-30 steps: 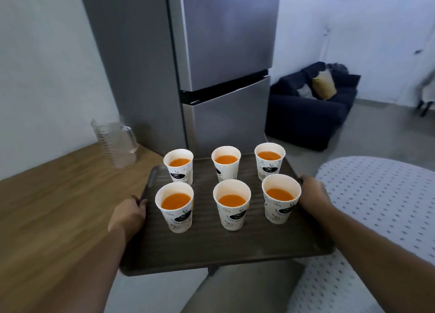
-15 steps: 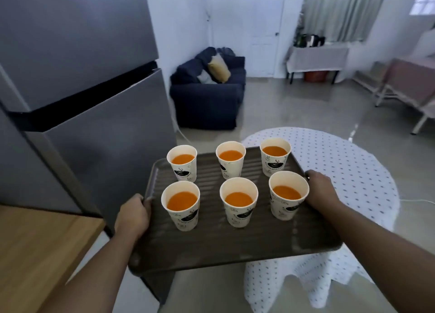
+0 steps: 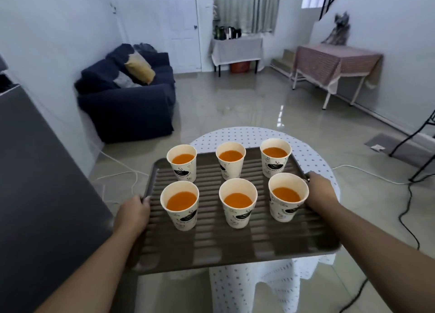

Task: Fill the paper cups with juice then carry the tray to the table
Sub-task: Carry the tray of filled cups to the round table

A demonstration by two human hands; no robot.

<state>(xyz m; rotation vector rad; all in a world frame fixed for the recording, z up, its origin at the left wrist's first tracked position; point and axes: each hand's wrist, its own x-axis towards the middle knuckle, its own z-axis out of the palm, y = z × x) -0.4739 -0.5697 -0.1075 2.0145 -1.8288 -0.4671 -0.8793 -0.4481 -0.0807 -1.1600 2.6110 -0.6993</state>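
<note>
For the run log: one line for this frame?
phase: carry | left hand: gripping tray | right hand: gripping tray | cups: six filled, upright

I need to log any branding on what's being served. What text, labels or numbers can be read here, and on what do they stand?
"enjoy your coffee", partly legible, curved under a black steaming-cup logo on the back left paper cup and back right paper cup.
The same print on the front cups: too blurred and turned away to read.
Tray, left hand, right hand, round table's dotted cloth: no text.
</note>
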